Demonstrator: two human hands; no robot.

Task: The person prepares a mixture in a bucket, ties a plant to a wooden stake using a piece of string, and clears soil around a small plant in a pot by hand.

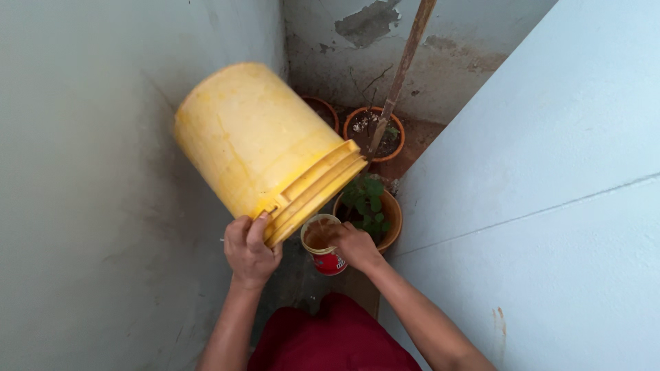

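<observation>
We saw a yellow bucket (265,148) tipped over hard, mouth facing near-right and down, its rim right above a small red can (324,246). The can held brownish liquid, nearly to its rim. Just right of the can stood a terracotta pot (392,218) with a small green plant (366,200) in it. Farther back were two more clay pots: one (375,132) held soil with white bits and a wooden stick (401,72) leaning up out of it, the other (323,108) was mostly hidden behind the bucket, contents not visible.

Left hand (249,251) was clenched on the bucket rim at its low edge, fingers curled over the lip. Right hand (354,246) gripped the can at its right side, fingers over the top edge.

Ground was dark, damp-looking concrete in a narrow corner between pale painted walls (82,206); the far wall had peeling paint. Dark red clothing (330,336) showed at the near edge
</observation>
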